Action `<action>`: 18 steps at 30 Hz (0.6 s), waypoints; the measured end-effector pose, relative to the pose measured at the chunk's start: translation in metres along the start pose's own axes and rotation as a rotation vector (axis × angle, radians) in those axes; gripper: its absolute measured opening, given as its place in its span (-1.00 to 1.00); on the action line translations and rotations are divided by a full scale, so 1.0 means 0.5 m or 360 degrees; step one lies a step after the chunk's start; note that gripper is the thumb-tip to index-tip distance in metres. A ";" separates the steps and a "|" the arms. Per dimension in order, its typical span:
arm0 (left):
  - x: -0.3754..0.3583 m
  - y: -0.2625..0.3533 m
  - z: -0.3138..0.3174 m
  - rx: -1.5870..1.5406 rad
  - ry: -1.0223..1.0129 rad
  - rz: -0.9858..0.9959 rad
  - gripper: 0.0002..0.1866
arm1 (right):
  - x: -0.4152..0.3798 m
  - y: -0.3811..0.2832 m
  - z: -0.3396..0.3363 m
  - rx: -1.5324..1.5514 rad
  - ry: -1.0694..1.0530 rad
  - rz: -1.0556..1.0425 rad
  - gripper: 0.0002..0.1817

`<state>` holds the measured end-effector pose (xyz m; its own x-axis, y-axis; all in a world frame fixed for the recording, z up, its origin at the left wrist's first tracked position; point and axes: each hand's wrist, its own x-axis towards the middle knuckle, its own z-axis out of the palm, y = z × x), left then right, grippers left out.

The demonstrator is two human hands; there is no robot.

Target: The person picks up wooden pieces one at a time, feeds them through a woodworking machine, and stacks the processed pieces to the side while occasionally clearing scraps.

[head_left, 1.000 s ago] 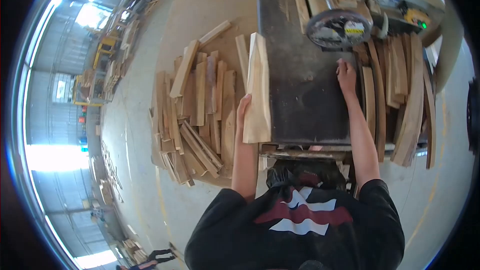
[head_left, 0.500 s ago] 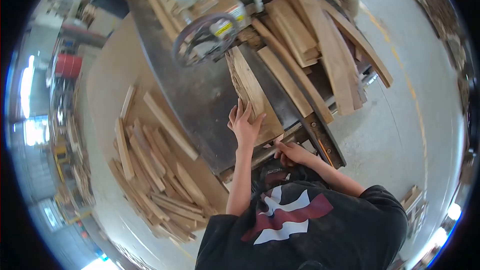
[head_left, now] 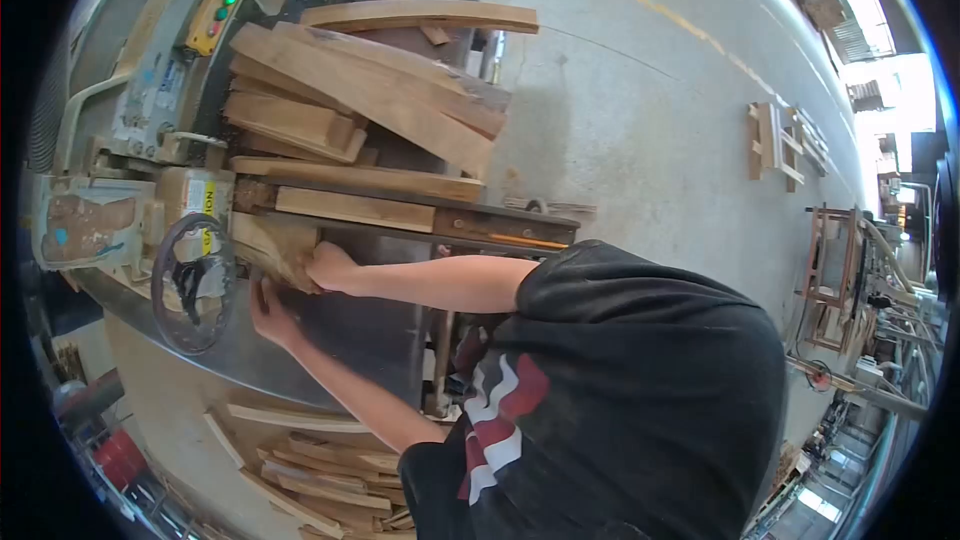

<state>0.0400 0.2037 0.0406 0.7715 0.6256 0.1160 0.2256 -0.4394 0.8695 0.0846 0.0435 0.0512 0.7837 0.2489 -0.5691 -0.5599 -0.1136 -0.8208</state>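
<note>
A rough-edged wooden board (head_left: 272, 242) lies on the dark machine table (head_left: 365, 332), its far end beside the machine's guard and handwheel (head_left: 193, 283). My right hand (head_left: 332, 268) is closed round the near end of the board. Close to the board's lower edge, near the handwheel, is my left hand (head_left: 272, 316), with its fingers stretched out and slightly apart. Whether its fingertips touch the board is hard to tell.
Several planks (head_left: 370, 105) are piled beyond the table's rail (head_left: 505, 228). More cut pieces (head_left: 325, 475) lie in a heap on the opposite side. A control box (head_left: 213, 15) with green lights is mounted on the machine. Wooden racks (head_left: 832, 275) stand farther off.
The view has turned. The board has moved closer to the handwheel and guard. My right hand has taken hold of its near end; my left hand has moved from its top to its side.
</note>
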 end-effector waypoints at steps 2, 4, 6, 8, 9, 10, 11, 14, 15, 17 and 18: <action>-0.015 -0.029 -0.113 0.0436 0.0386 0.0090 -0.57 | 0.015 -0.021 0.015 0.0034 -0.0125 0.0032 -0.42; -0.063 -0.121 -0.212 0.1012 0.0777 0.0071 -0.55 | 0.033 -0.057 0.019 0.0013 -0.0200 0.0142 -0.38; -0.149 -0.189 -0.303 0.1308 0.1000 -0.0179 -0.50 | 0.048 -0.067 0.039 -0.0006 -0.0197 0.0079 -0.38; -0.253 -0.101 -0.300 0.1569 0.1001 -0.0717 -0.44 | 0.060 -0.081 0.057 -0.0020 -0.0170 0.0064 -0.38; -0.283 -0.079 -0.299 0.1642 0.0992 -0.0945 -0.40 | 0.071 -0.080 0.065 -0.0010 -0.0172 0.0065 -0.38; -0.300 -0.110 -0.317 0.1643 0.1025 -0.0952 -0.40 | 0.089 -0.078 0.079 -0.0016 -0.0163 0.0016 -0.38; -0.332 -0.165 -0.341 0.1467 0.0819 -0.0626 -0.40 | 0.106 -0.079 0.099 -0.0033 -0.0184 -0.0047 -0.38; -0.390 -0.222 -0.359 0.1277 0.0691 -0.0130 -0.44 | 0.086 -0.089 0.119 0.0035 0.0191 -0.0653 -0.53; -0.383 -0.136 -0.335 0.0756 0.0656 -0.0421 -0.59 | 0.154 -0.065 0.127 -0.0690 -0.0003 -0.0573 -0.56; -0.397 -0.086 -0.302 -0.0789 0.1065 -0.0993 -0.75 | 0.135 -0.071 0.100 -0.1145 -0.0244 -0.0835 -0.60; -0.430 -0.097 -0.299 0.0436 0.0774 -0.0531 -0.73 | 0.120 -0.053 0.102 -0.1282 -0.0098 -0.1072 -0.59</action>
<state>-0.2259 0.1868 0.0454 0.2908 0.9491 0.1208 0.6000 -0.2793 0.7497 0.1330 0.1103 0.0413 0.8389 0.5443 0.0024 0.3487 -0.5342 -0.7701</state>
